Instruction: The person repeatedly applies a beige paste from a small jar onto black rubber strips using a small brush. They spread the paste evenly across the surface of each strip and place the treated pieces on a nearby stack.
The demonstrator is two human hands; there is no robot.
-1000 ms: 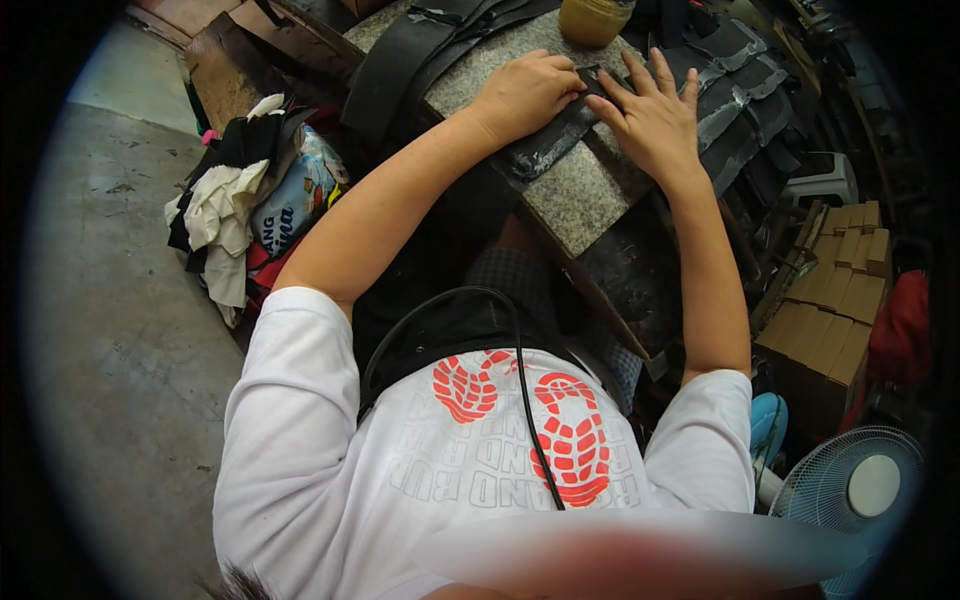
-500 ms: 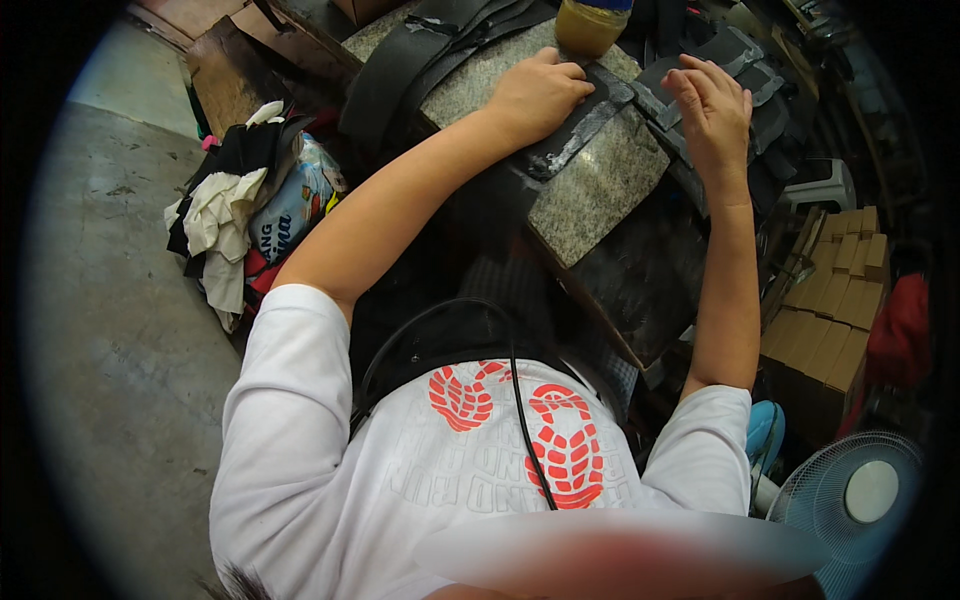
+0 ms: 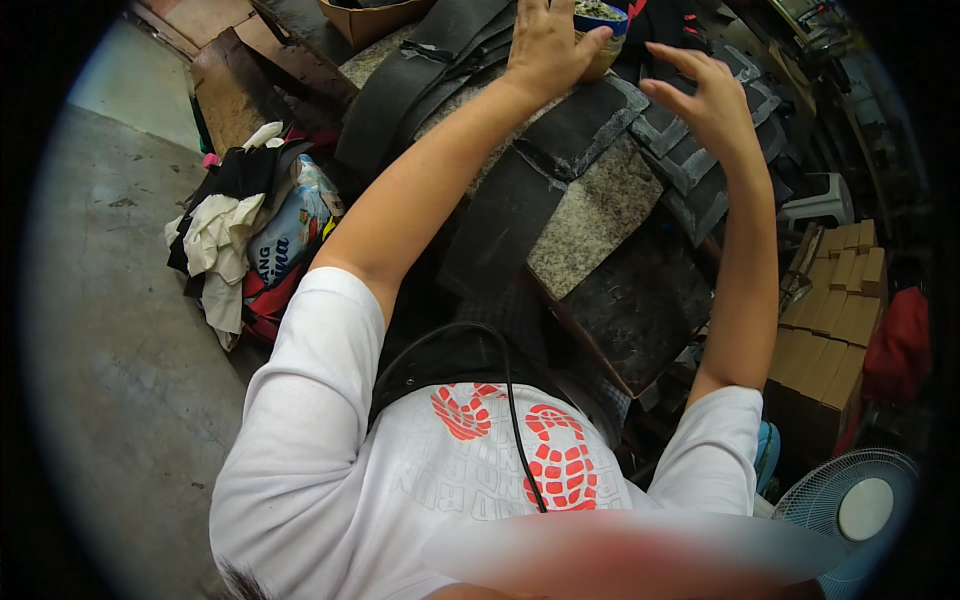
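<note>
My left hand (image 3: 545, 50) is open beside a clear jar (image 3: 597, 66) with a blue rim and yellowish contents. Its fingers stretch toward the upper edge, and its thumb overlaps the jar; whether they touch, I cannot tell. Below lies a black sheet piece (image 3: 570, 130) with a grey smeared border, on a speckled stone slab (image 3: 595, 225); its long dark end hangs off the near side. My right hand (image 3: 710, 105) hovers open, fingers bent and apart, near more black pieces (image 3: 690, 165) with grey edges. Nothing shows between its fingers.
Long black strips (image 3: 385, 110) are stacked left of the slab, with a cardboard box (image 3: 375, 20) behind. Cloths and a bag (image 3: 285, 235) are piled at the left. Small brown boxes (image 3: 830, 310) and a fan (image 3: 865, 510) stand at the right.
My left hand has lifted off the black piece and moved up to the jar, opening. The black piece now hangs farther over the slab's near side. My right hand's fingers have spread.
</note>
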